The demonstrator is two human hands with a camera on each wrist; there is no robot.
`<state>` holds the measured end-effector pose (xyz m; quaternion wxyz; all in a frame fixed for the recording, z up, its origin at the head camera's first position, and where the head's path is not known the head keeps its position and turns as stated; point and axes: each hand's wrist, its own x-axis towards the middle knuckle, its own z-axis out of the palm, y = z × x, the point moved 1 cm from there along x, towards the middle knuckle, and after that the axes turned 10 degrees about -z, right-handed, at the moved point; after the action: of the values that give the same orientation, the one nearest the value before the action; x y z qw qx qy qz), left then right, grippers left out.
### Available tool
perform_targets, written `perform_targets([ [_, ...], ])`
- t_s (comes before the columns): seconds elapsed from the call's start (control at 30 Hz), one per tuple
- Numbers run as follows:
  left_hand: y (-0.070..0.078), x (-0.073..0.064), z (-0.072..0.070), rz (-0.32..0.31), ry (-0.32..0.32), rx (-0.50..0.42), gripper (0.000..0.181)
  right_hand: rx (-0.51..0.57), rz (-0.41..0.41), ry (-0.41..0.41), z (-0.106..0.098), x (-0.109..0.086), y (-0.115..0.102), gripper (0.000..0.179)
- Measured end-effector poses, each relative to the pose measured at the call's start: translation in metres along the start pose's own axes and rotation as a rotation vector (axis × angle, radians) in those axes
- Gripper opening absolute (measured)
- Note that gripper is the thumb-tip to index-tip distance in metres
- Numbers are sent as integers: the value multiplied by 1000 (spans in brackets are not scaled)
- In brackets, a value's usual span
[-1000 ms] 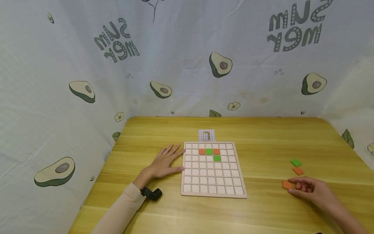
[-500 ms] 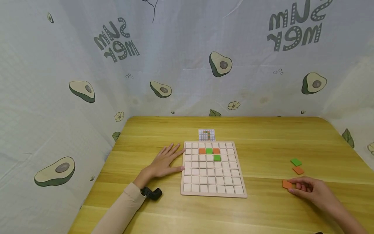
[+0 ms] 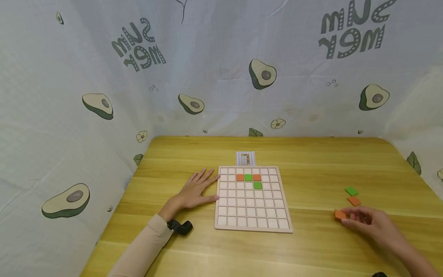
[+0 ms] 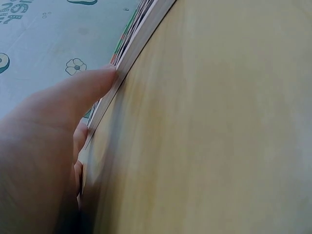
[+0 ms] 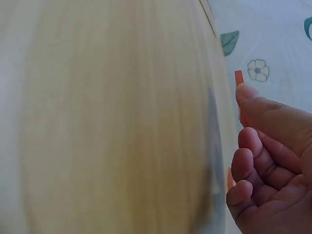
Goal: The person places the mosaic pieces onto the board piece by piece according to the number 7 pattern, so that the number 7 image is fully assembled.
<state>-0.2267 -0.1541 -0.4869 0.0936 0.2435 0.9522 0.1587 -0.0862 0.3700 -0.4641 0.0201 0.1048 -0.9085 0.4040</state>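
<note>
My right hand pinches an orange square tile between thumb and forefinger, to the right of the board. In the right wrist view the tile shows edge-on past the thumb, raised off the table, with the other fingers curled. The left hand lies spread on the table, its thumb and a fingertip touching the left edge of the wooden grid board. Three tiles sit in a row on the board: orange, green and orange. Another green tile lies directly below the right one.
A loose green tile and a loose orange tile lie beyond the right hand. A small printed grid card touches the board's far edge. The wooden table meets a patterned curtain behind.
My right hand has lifted the orange tile slightly off the table and tilted it. The left hand keeps its place at the board, and the view has shifted a little.
</note>
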Motion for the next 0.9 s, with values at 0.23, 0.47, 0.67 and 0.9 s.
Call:
perform_targets([
  [0.23, 0, 1, 0, -4, -6, 6, 81, -62, -42, -26, -3, 12, -14, 33],
  [0.47, -1, 0, 1, 3, 4, 0, 82, -71, -95, -18, 3, 29, -32, 30],
  [0.67, -2, 0, 3, 2, -1, 6, 82, -58, -168, -1, 13, 44, -41, 26],
  [0.9, -1, 1, 1, -3, -9, 8, 81, -16, -227, 9, 25, 61, -55, 24],
])
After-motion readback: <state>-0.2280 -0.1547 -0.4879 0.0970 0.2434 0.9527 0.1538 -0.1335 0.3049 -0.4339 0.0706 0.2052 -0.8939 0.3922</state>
